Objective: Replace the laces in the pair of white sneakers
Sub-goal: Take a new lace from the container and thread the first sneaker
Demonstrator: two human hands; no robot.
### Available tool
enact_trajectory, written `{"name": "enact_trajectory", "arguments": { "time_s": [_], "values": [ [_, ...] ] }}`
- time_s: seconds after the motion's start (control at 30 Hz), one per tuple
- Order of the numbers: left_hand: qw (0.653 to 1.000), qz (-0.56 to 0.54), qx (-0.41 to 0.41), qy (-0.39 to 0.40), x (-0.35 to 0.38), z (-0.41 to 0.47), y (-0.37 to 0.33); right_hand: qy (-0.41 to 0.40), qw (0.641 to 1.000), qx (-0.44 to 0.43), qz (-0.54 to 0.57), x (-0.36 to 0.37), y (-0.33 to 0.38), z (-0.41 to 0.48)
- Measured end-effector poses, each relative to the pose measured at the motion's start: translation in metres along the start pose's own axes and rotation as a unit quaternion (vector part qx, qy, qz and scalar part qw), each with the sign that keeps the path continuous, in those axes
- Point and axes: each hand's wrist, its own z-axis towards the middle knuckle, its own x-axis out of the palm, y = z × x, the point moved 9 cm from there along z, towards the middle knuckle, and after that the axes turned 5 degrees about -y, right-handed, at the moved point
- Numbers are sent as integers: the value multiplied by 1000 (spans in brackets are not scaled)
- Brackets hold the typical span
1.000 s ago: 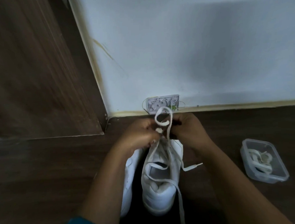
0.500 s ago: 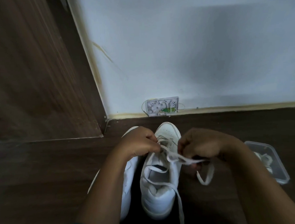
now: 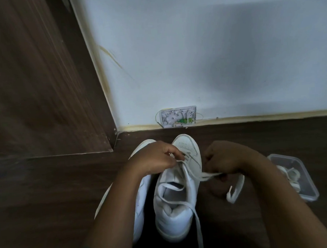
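Two white sneakers stand side by side on the dark wood floor [image 3: 49, 194], toes toward the wall [image 3: 212, 56]. The left sneaker [image 3: 141, 199] is half under our forearm; the right sneaker [image 3: 174, 217] is the one in work.

Our left hand [image 3: 156, 158] is curled at the eyelets near the toe, fingertips pinching the lace [image 3: 208, 176] where it leaves the shoe. Our right hand [image 3: 224, 156] is fisted on the same lace, drawn taut out to the side. The loose end [image 3: 235, 190] curls below it. More lace lies slack across the shoe's opening and trails past the heel.

We judge this to be a pull through an eyelet, though we cannot say whether the lace is going in or coming out.
- To do it well, we pin the shoe at the eyelet with the left and pull in line with the hole.
- We keep the flat lace untwisted and even both ends before the next row.
- The shoe looks light and may skid or tip on smooth boards.

Surroundings:
- A clear plastic tub [image 3: 309, 181] sits near, to the right, with spare laces [image 3: 290, 176] inside.
- A small open junction box [image 3: 178, 116] sits low on the wall.
- A wooden panel [image 3: 35, 82] closes the left corner.
- The light is dim.
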Motion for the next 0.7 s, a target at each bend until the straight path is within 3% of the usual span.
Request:
{"name": "enact_trajectory", "arguments": {
  "time_s": [0.07,0.17,0.23,0.33,0.43,0.53,0.6,0.7],
  "values": [
    [999,32,8,-5,0,1,-1,-106,987,-35,114,-20,5,3],
    [997,75,16,-10,2,0,-3,-301,925,-30,228,-51,-4,-1],
    [993,112,35,-23,2,-1,-8,-356,890,-23,283,-56,-9,-4],
    [982,172,60,-43,3,0,-13,-353,907,-30,230,-51,-7,0],
    [988,132,59,-59,1,3,-11,-327,930,-52,158,-47,3,1],
    [994,-30,37,-95,-6,5,-9,-238,948,-87,191,-38,17,0],
    [981,-144,0,-130,-14,3,-4,-152,963,-116,191,-24,31,-3],
    [951,-265,-40,-156,-21,1,-2,-97,982,-139,86,-3,49,-4]
  ]
}}
